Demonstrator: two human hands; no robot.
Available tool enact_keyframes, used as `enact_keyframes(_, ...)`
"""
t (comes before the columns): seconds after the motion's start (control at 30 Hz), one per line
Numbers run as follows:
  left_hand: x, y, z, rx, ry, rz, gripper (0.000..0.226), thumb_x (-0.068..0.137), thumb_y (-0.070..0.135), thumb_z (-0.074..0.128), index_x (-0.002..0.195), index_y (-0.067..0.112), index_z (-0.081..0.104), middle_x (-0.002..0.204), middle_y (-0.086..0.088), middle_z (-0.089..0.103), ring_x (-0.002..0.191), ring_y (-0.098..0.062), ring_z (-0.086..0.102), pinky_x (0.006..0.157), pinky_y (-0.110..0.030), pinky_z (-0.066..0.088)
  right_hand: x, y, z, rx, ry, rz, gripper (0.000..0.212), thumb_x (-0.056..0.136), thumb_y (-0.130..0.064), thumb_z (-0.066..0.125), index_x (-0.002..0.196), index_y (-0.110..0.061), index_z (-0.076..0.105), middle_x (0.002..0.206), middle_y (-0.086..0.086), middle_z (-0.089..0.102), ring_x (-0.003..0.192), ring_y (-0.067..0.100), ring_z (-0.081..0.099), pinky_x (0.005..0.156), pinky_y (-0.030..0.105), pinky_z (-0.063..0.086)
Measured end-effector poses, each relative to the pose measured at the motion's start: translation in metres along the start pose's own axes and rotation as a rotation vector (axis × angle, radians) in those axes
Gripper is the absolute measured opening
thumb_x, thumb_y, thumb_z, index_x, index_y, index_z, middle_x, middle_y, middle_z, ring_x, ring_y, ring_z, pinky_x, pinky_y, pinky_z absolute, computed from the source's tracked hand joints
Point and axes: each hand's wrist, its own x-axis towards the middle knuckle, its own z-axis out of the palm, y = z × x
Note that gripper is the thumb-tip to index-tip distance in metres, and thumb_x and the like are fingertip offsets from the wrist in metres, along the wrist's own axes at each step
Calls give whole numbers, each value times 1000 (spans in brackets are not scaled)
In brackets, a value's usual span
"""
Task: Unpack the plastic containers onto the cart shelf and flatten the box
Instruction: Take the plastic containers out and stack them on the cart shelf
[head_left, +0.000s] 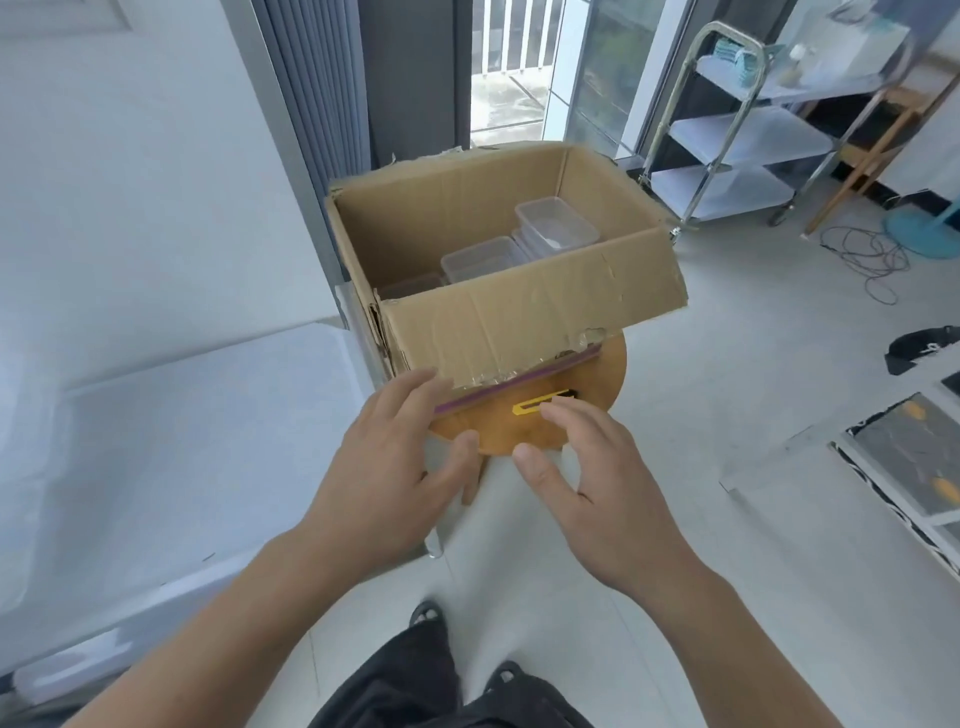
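Note:
An open cardboard box (524, 306) stands on a round wooden stool (587, 415) in the middle of the view. Its near flap hangs down toward me, with torn tape along the edge. Inside lie several clear plastic containers (558, 226), some stacked. A yellow utility knife (543, 406) rests on the stool just in front of the box. My left hand (400, 467) hovers at the flap's lower left edge, fingers relaxed, its fingertips at the flap. My right hand (592, 483) is spread open just below the knife, fingertips near it, holding nothing.
A metal cart (727, 140) with three shelves stands at the back right, with a few items on its top shelf. A white bed or mattress (156, 441) fills the left. Cables (862, 254) and a teal fan base lie on the floor at right.

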Motion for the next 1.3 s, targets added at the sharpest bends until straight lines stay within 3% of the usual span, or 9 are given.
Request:
enact_keyframes(0.13, 33, -9, 5, 12, 13, -41, 63, 94, 58, 43, 148, 27, 39, 155, 14, 30, 139, -8, 30, 110, -37, 39, 37, 9, -8, 12, -14, -26, 68, 90, -66, 36, 146, -29, 42, 150, -20, 34, 140, -4, 23, 115, 23, 24)
enact_keyframes(0.33, 107, -14, 4, -37, 42, -75, 80, 82, 70, 32, 148, 27, 39, 154, 17, 30, 137, 1, 24, 100, 0, 14, 119, 12, -27, -33, -44, -63, 73, 89, -76, 30, 146, -31, 40, 150, -21, 32, 139, -4, 24, 115, 23, 23)
enact_keyframes(0.4, 134, -19, 3, -50, 71, -74, 65, 91, 58, 46, 148, 26, 40, 154, 15, 31, 139, -1, 25, 108, -7, 18, 148, 9, -33, -54, -69, -84, 71, 89, -70, 32, 147, -30, 39, 150, -21, 31, 139, -5, 23, 112, 19, 21)
enact_keyframes(0.47, 155, -21, 1, -63, 84, -93, 57, 95, 48, 49, 147, 26, 40, 155, 13, 31, 142, -6, 28, 116, -26, 27, 173, 4, -39, -71, -83, -101, 73, 87, -68, 32, 148, -29, 38, 150, -21, 31, 138, -6, 24, 112, 18, 21)
enact_keyframes(0.57, 181, -26, -3, -76, 71, -125, 57, 96, 47, 49, 148, 25, 39, 155, 12, 31, 142, -10, 32, 115, -33, 32, 208, 2, -46, -64, -87, -127, 73, 86, -68, 33, 148, -30, 38, 150, -22, 31, 138, -7, 24, 113, 19, 21)
enact_keyframes(0.8, 234, -33, 6, -124, 134, -226, 56, 96, 43, 51, 147, 22, 41, 154, 9, 34, 142, -6, 28, 114, -33, 35, 282, 18, -55, -95, -180, -151, 74, 84, -71, 32, 147, -32, 38, 150, -23, 33, 139, -5, 25, 112, 22, 24)
enact_keyframes(0.93, 274, -26, 21, -116, 143, -274, 53, 97, 41, 52, 146, 23, 42, 153, 11, 35, 142, -4, 25, 108, -14, 20, 336, 42, -62, -98, -213, -166, 69, 89, -67, 36, 146, -30, 39, 149, -20, 35, 139, 1, 29, 110, 26, 30)
enact_keyframes(1.17, 368, 2, 60, -97, 133, -366, 55, 97, 41, 52, 146, 19, 43, 152, 8, 37, 142, -8, 30, 115, -29, 32, 455, 113, -90, -201, -232, 0, 56, 98, -48, 48, 145, -17, 43, 148, 0, 43, 133, 20, 43, 99, 34, 37)
enact_keyframes(1.3, 421, 13, 92, -74, 87, -420, 55, 97, 39, 53, 146, 18, 42, 153, 7, 38, 140, -8, 32, 113, -22, 27, 508, 146, -93, -364, -256, 11, 50, 96, -43, 53, 136, -12, 48, 134, 10, 52, 118, 29, 50, 90, 38, 42)
